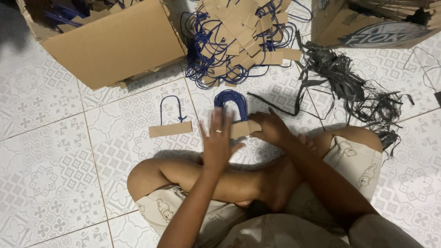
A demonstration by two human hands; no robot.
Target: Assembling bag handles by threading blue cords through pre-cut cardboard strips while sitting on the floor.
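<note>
A: While the left hand (217, 138) hovers flat, fingers spread and pinching nothing, where's the work?

B: Floor, dead centre, just ahead of the crossed legs. A stack of handles (232, 112): brown card strips with blue cord loops arching toward 12 o'clock. The right hand (268, 128) holds the stack's card edge at 3 o'clock, grip closed on it.

A: How to do it well?

B: My judgement: keep the strips squared edge to edge, loops all one way, then press flat from above so nothing slides.

A: Look of the stack?

B: Cords bunched tight into one thick blue arch; the strip is partly hidden under the left hand.

A: Around it?

B: Single handle (170, 124) at 9 o'clock, lying apart. Loose pile (239, 36) at 12. Open box (110, 41) at 10, second box (372, 23) at 2, dark strapping tangle (349, 87) at 3.
</note>
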